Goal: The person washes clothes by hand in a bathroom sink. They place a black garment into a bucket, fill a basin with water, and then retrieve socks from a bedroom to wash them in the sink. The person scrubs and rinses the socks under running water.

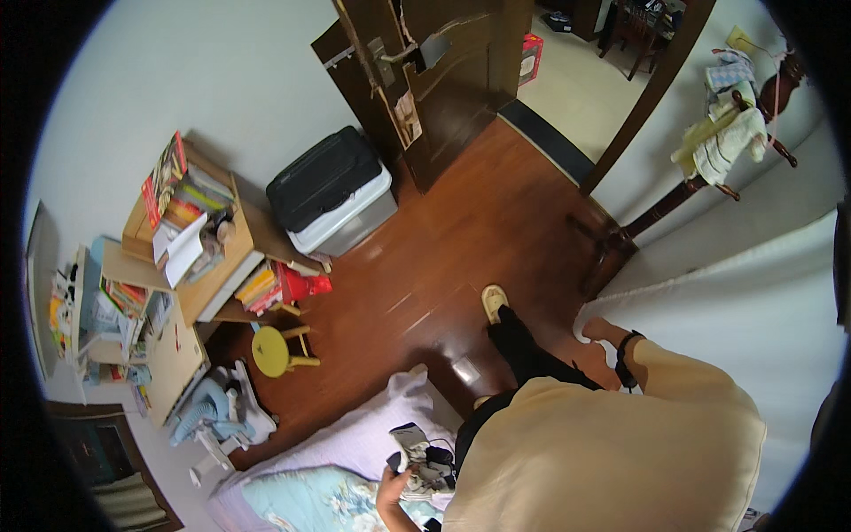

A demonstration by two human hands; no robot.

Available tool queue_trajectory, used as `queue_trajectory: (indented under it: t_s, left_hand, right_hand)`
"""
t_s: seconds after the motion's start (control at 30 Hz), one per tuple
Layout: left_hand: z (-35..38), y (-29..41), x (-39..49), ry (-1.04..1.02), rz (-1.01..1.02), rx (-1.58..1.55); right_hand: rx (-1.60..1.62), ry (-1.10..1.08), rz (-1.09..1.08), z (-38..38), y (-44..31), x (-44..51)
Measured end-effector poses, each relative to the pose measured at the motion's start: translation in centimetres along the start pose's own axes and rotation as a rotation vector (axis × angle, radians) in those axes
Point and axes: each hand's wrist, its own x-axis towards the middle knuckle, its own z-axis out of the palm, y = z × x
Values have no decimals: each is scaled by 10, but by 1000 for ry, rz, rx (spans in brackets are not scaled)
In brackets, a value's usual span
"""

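At the bottom centre, my left hand (393, 487) grips a bundle of white, grey and black items (429, 465), with a thin dark cord at it; their exact kind is unclear. The bundle is over the near edge of a bed with a lilac cover (359, 432) and a light blue floral cloth (306, 499). My right hand (594, 328), with a black band at the wrist, is at the edge of a white curtain (718, 299). Its fingers are partly hidden, so whether they grasp the fabric cannot be told.
A yellow stool (271, 351) stands by a desk (173, 352) and a bookcase (219, 266). A black case (326, 176) lies on a plastic storage box (352, 226). Ahead are a damaged brown door (459, 86) and a dark threshold (545, 141). A wooden coat stand (665, 209) holds cloths at right.
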Motion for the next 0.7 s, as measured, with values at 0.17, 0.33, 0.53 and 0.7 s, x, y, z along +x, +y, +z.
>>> queue_trajectory:
  t_s: [0.17, 0.33, 0.53, 0.7]
  left_hand:
    - [36, 149, 122, -188, 89, 136]
    - [119, 309, 246, -308, 137, 265]
    - [229, 492, 369, -435, 228, 487]
    - [315, 621, 463, -462, 317, 639]
  right_hand:
    - [89, 77, -39, -38, 59, 23]
    - [663, 324, 22, -153, 145, 53]
    - [986, 794, 93, -331, 256, 70]
    - [1026, 874, 237, -431, 344, 94]
